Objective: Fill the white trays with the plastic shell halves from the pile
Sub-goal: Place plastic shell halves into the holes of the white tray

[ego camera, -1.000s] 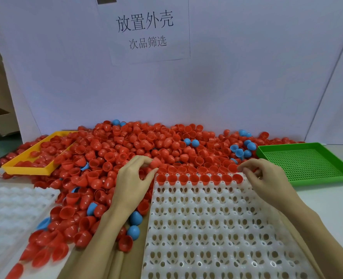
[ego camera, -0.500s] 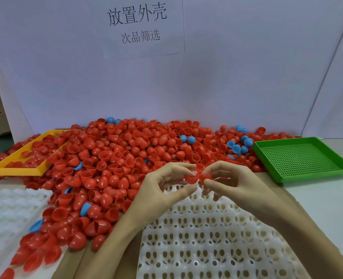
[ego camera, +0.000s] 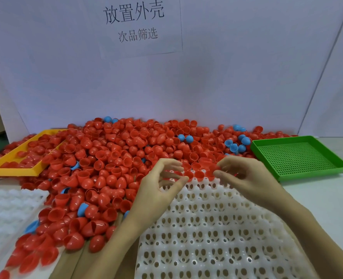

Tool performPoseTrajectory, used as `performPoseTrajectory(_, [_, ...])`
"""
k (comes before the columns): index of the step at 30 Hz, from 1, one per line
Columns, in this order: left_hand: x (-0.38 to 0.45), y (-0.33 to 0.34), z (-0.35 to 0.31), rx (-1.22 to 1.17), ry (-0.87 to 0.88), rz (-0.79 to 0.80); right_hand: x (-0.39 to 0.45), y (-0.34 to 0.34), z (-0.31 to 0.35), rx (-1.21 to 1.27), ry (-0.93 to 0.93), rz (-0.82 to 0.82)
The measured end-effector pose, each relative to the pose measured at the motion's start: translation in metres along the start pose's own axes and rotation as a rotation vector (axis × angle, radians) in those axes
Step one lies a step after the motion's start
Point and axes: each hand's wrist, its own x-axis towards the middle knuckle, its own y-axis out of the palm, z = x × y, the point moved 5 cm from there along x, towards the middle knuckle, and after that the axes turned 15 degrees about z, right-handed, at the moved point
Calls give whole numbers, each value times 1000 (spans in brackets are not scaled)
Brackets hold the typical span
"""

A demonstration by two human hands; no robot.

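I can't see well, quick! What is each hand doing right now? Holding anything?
Left hand: fingers loosely curled over the white tray, holding nothing that shows.
Right hand: fingers curled at the tray's far row; whether it pinches a red shell cannot be told.

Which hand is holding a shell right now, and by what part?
Left hand: fingers loosely curled, nothing visibly held. Right hand: fingertips seem to pinch a red shell above the white tray; the grip point is hidden.

left hand (ego camera: 158, 190) — bare, no glove | right hand (ego camera: 245, 178) — bare | forearms unsleeved
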Motion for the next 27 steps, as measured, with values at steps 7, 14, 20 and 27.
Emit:
performPoseTrajectory(7, [-2,17,9,487,-2,190,-10,-30,-61,-285,247,-283])
performPoseTrajectory(14, [-3,22,15,570,-10,256,-6,-24,-65,-383,321,-212])
performPoseTrajectory(20, [-1,10,10,479,-16,198,-6,-26,-63,-383,334,-237])
performPoseTrajectory(27, [-2,-54,33,797,-198,-177,-4,-20,-52,-387,281,-256])
